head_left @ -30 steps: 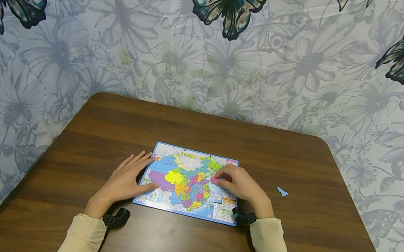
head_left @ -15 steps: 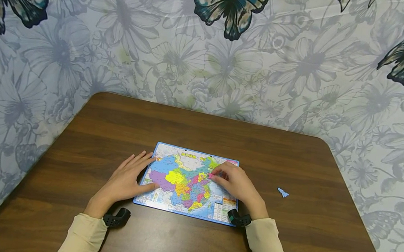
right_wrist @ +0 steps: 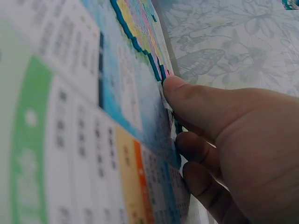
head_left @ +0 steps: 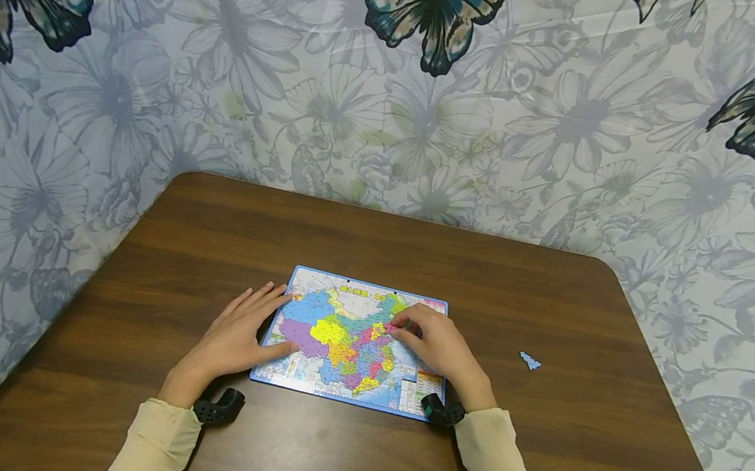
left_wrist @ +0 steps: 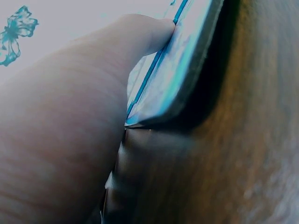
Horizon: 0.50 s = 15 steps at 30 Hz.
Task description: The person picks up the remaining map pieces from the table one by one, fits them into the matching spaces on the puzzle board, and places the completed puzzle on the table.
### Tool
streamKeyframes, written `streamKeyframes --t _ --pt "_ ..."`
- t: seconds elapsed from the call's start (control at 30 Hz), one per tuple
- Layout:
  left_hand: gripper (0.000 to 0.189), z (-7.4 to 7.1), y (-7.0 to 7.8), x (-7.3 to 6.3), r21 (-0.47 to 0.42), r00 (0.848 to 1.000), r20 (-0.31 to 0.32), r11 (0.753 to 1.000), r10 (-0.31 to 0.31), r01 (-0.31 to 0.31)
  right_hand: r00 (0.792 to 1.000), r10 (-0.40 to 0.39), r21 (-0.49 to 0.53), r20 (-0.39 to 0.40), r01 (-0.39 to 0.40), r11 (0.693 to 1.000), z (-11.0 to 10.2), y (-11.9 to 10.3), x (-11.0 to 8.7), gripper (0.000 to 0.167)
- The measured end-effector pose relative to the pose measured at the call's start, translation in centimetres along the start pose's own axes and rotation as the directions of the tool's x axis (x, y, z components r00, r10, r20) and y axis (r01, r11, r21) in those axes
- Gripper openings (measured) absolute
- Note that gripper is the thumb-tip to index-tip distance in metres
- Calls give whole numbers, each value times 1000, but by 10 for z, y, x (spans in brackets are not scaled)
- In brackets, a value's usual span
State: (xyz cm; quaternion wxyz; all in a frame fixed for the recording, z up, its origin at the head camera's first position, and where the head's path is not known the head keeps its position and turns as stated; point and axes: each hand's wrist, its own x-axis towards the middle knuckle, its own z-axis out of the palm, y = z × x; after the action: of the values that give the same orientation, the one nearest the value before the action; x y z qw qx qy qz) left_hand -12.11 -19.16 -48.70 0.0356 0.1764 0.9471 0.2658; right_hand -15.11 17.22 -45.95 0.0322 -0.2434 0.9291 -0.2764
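Note:
A map jigsaw board [head_left: 347, 397] with coloured regions and a blue border lies on the table. My left hand [head_left: 236, 336] rests spread at its left side, fingertips on the edge and thumb across the lower left part. In the left wrist view the thumb [left_wrist: 149, 35] lies on the board's surface near the rim. My right hand [head_left: 441, 350] pinches a small pink puzzle piece [head_left: 389, 329] between thumb and index finger over the map's right part. Its fingers hide most of that piece. In the right wrist view the right hand [right_wrist: 243, 135] is close to the board's surface.
A loose light-blue puzzle piece [head_left: 530, 360] lies on the brown wooden table [head_left: 606, 428], right of the board. Behind the table hangs a floral cloth [head_left: 335, 108] with butterflies. Each wrist wears a black band [head_left: 219, 407].
My right hand has shifted a little left with the pink puzzle piece, toward the coloured map regions. The left hand and the loose blue piece have stayed in place.

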Motion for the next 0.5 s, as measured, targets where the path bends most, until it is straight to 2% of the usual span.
streamKeyframes --t 0.5 --pt "94 0 0 0 3 1000 3 1000 -3 3 1000 -18 -10 -3 18 1000 2 2 1 13"
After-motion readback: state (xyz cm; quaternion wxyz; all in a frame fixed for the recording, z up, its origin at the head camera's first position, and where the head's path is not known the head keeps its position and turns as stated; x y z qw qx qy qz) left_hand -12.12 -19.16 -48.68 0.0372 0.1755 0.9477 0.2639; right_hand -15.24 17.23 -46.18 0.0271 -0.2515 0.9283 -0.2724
